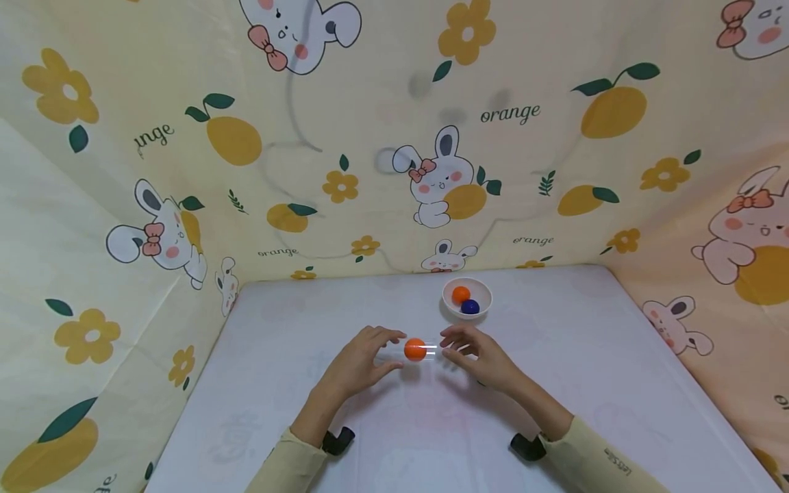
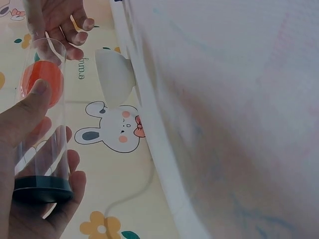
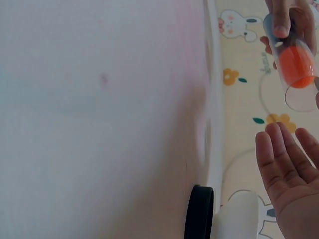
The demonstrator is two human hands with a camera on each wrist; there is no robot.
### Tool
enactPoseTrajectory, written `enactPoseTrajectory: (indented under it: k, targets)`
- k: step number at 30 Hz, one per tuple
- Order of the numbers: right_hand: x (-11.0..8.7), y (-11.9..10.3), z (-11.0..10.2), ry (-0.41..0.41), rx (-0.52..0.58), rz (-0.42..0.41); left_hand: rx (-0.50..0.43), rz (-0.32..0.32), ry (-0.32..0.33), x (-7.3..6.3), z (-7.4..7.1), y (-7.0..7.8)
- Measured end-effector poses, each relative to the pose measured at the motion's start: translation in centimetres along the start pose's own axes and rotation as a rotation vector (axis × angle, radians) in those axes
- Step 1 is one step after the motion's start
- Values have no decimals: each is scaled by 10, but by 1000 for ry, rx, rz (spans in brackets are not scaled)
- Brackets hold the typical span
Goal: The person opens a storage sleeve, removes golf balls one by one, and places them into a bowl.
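A clear tube (image 2: 59, 154) with a dark base (image 2: 42, 190) lies nearly level above the table, its open end toward the right. My left hand (image 1: 360, 359) grips it near the base, the thumb along one side and the fingers curled round the other. Inside the tube sits an orange ball (image 1: 415, 350). By the open end is my right hand (image 1: 483, 359), its fingers (image 3: 285, 159) loosely extended with nothing held in them. A black round cap-like piece (image 3: 198, 214) is on the table below the right hand, mostly hidden in the head view.
Behind the right hand stands a white bowl (image 1: 448, 309) holding an orange ball (image 1: 460, 294) and a dark blue ball (image 1: 470, 307). The white table (image 1: 277, 329) ends at a back and side walls of patterned cloth (image 1: 370, 205).
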State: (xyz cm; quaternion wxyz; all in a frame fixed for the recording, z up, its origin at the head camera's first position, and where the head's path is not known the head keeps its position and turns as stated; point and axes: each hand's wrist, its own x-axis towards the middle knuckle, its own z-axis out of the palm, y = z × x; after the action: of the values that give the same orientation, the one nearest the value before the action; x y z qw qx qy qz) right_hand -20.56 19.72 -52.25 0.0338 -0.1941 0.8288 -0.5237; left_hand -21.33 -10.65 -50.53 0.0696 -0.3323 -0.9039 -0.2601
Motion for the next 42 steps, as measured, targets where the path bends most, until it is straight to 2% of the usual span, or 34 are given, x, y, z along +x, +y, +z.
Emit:
enactPoseTrajectory:
  k: [17,27,36,42]
  targets:
    - [-1,-1,8,-73,87,-32,1,6,10,0,-2,0]
    - [1,1,11,-96,125,-19,9,46,19,-1,-4,0]
    - [1,0,12,-111,149,-4,74,58,38,-1,-4,-1]
    - [0,-1,12,-112,158,-9,70,54,29,-1,-6,0]
